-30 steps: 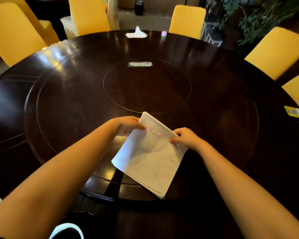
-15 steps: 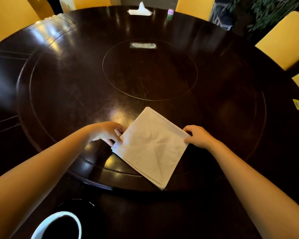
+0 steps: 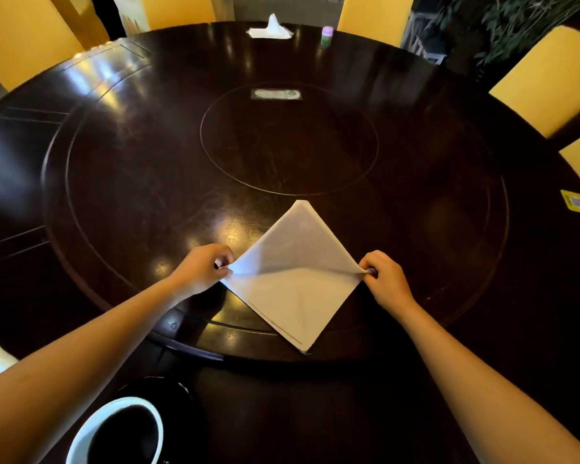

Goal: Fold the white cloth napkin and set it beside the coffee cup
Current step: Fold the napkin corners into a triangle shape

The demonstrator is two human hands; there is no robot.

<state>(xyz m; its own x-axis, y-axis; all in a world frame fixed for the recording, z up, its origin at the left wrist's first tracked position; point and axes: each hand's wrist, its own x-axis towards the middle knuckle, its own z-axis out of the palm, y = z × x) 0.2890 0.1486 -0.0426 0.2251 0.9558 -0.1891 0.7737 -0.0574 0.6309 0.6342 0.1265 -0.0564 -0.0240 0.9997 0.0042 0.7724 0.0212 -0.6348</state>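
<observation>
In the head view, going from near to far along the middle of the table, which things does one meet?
Coffee cup → white cloth napkin → flat label on the centre disc → white tissue box

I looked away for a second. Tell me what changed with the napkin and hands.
The left hand moved from the napkin's far corner to its left corner. Both hands now pinch opposite side corners, grips shut, pulling it taut as a diamond. The right hand kept its corner. The cup stayed near the table edge.
</observation>
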